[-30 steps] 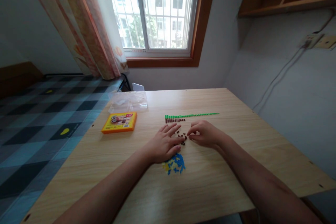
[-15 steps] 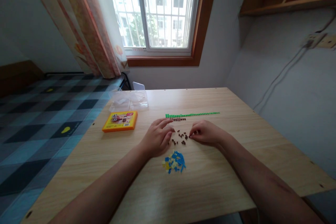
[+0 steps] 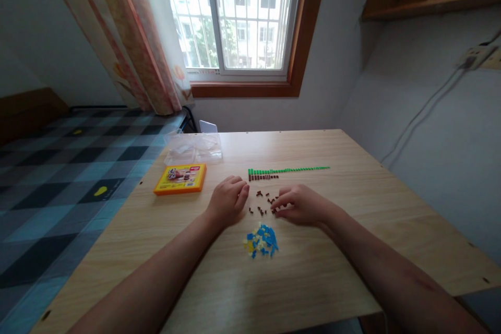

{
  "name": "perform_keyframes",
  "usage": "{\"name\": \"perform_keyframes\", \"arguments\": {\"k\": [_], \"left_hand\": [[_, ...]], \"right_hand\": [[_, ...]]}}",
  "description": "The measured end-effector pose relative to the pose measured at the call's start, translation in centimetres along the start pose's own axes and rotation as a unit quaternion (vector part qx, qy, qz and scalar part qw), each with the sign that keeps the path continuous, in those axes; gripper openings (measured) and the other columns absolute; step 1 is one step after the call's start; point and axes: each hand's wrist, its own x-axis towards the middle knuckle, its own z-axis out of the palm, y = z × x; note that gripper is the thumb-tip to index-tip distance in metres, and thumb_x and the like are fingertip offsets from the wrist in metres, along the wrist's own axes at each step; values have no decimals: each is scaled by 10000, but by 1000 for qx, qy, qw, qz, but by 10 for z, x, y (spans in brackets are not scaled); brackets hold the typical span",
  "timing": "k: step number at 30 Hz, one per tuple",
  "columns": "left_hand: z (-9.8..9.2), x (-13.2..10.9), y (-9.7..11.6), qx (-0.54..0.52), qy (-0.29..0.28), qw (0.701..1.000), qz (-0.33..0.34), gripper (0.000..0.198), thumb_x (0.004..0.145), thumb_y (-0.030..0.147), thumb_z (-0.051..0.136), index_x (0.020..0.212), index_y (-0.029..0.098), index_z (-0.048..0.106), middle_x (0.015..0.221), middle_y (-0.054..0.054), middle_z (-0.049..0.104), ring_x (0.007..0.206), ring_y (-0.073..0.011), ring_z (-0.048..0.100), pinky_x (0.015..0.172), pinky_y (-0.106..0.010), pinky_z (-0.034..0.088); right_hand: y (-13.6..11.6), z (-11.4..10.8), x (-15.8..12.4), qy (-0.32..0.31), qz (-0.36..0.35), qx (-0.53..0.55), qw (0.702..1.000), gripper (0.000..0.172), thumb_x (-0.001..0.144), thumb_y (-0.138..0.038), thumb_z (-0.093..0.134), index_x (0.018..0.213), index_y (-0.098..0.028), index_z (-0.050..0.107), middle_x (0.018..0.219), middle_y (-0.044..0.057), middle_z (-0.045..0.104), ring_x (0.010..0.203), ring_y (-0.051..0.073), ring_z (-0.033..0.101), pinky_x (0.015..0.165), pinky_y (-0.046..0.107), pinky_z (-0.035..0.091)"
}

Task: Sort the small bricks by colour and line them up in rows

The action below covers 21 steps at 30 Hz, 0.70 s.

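My left hand [image 3: 229,200] rests on the table, its fingers curled in and its thumb against the index finger. Whatever it may hold is hidden. Small brown toy bricks [image 3: 261,211] lie loosely scattered between my hands. Over the right edge of that scatter is my right hand [image 3: 299,205], thumb and index finger slightly apart at a few brown bricks. Beyond the hands runs a short row of brown bricks [image 3: 263,177], close in front of a longer row of green bricks [image 3: 289,170]. Nearer me sits a pile of blue and yellow bricks [image 3: 261,240].
A yellow-orange box [image 3: 180,179] lies on the wooden table [image 3: 313,282] to the left. Behind it stand clear plastic trays [image 3: 193,148]. A bed with a checked cover [image 3: 102,167] adjoins the left side. A window [image 3: 242,21] is ahead.
My left hand has drawn back left from the brown row, its fingers now curled. My right hand has shifted slightly left and nearer me over the loose brown bricks.
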Motion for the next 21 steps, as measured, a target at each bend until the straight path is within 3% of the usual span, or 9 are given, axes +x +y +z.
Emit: {"name": "perform_keyframes", "arguments": {"k": [4,8,16,21], "left_hand": [[1,0,-2,-13,0,1000,-8,434,1019,307,342,638,202,522,696,-38,559,684,-175,507,658,-325,393],[3,-1,1,-29,-35,999,26,368,980,274,430,631,199,520,690,-28,553,683,-166,513,644,-306,386],[-1,-4,2,-56,-101,993,26,113,836,183,580,784,200,679,749,-14,639,679,-146,570,624,-267,421],[-2,-6,1,-93,-133,986,24,205,833,181,586,908,236,768,842,-25,679,704,-142,615,656,-264,477]], "right_hand": [[-1,6,2,-37,-28,-9,999,167,854,-195,690,937,-269,814,801,7,703,656,111,602,625,229,413],[3,6,3,-31,-16,-19,999,178,882,-179,662,927,-260,815,816,12,718,680,115,620,637,227,415],[9,6,2,60,15,6,998,148,926,-220,657,965,-245,796,836,26,727,723,129,629,683,238,444],[9,4,2,103,13,9,994,144,929,-217,648,939,-221,791,795,40,715,704,140,613,674,255,440]]}}
